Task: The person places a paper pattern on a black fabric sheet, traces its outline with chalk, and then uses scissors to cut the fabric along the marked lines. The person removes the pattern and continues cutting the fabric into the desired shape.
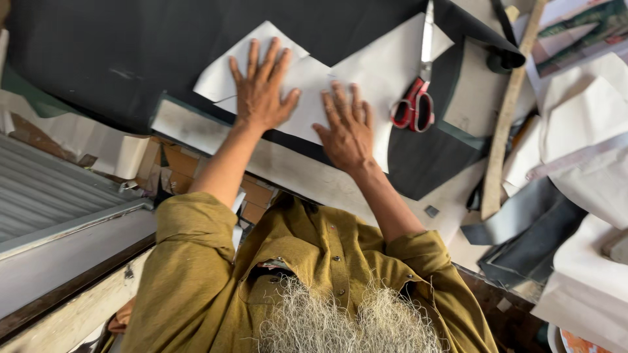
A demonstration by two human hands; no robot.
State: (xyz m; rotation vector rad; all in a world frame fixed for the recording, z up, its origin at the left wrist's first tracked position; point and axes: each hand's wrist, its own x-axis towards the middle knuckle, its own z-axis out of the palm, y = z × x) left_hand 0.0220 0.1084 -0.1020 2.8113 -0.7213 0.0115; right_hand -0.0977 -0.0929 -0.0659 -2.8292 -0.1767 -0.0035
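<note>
Both hands flat, fingers spread, palms down, gripping nothing. Left hand [261, 88] presses on the white paper pattern piece [307, 82]; right hand [348, 127] sits just beside it on the same paper, nearer the table edge. Paper lies on black fabric [131, 52] spread over the work table [307, 176]. Red-handled scissors [417, 98] rest on the paper just right of the right hand, blades pointing far, not touched. Long wooden stick [507, 111] lies further right, running near to far. More white paper sheets [589, 131] and dark grey strips [530, 229] piled at right, well apart from both hands. Mustard shirt sleeves [190, 261] rolled up at the elbows.
</note>
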